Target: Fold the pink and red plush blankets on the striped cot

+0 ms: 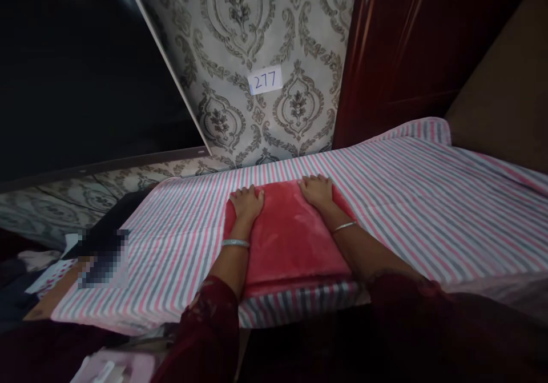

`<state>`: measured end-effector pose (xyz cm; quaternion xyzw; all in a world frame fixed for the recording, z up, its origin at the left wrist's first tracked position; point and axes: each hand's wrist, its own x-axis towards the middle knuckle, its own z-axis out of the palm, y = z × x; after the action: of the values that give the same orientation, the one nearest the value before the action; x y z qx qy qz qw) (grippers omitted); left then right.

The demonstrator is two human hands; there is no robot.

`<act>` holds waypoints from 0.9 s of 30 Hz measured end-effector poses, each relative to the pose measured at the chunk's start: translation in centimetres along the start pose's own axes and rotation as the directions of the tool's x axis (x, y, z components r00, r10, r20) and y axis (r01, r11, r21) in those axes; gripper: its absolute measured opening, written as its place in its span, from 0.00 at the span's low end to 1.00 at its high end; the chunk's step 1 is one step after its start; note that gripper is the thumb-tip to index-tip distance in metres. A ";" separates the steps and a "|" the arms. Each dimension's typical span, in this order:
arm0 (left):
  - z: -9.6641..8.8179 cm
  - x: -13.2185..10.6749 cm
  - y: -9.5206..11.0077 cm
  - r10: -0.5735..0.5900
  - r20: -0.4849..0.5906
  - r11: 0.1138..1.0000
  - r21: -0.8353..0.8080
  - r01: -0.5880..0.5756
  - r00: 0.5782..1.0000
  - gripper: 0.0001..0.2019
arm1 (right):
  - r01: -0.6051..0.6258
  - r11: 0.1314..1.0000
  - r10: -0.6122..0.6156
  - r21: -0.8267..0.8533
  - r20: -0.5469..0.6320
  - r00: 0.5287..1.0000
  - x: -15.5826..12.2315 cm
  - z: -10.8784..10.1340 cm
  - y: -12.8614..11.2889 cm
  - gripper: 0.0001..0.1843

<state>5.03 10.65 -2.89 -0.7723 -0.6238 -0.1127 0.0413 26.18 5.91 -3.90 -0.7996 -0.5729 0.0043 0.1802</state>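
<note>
A folded red plush cloth lies as a neat rectangle on the striped sheet. Its near edge, close to the front of the surface, shows stacked layers. My left hand rests palm down on the cloth's far left corner, fingers stretched out. On the far right corner lies my right hand, also flat with its fingers spread. Both hands press on the cloth from above and grip nothing.
A large dark screen stands at the left. Behind is a patterned wall bearing a paper label that reads 277. A dark red wooden panel rises at the right. Assorted items, including a pink object, sit at lower left.
</note>
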 end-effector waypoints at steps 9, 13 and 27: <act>-3.9 -6.3 1.6 0.247 0.018 0.969 -0.004 -0.247 0.969 0.32 | 0.331 0.944 -0.331 0.006 0.037 0.943 -6.4 -2.3 -2.4 0.29; -1.4 -10.0 1.6 0.221 0.141 0.974 0.022 -0.227 0.965 0.32 | 0.333 0.943 -0.329 -0.016 0.119 0.937 -8.8 -0.2 -2.0 0.30; -2.1 -10.4 1.4 0.223 0.209 0.975 -0.061 -0.215 0.952 0.33 | 0.330 0.944 -0.326 0.008 0.181 0.928 -9.6 -0.7 -0.5 0.31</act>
<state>4.08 0.02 -3.05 -0.8451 -0.5328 -0.0348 -0.0284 22.54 -2.98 -5.05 -0.6911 -0.7122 0.0400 0.1167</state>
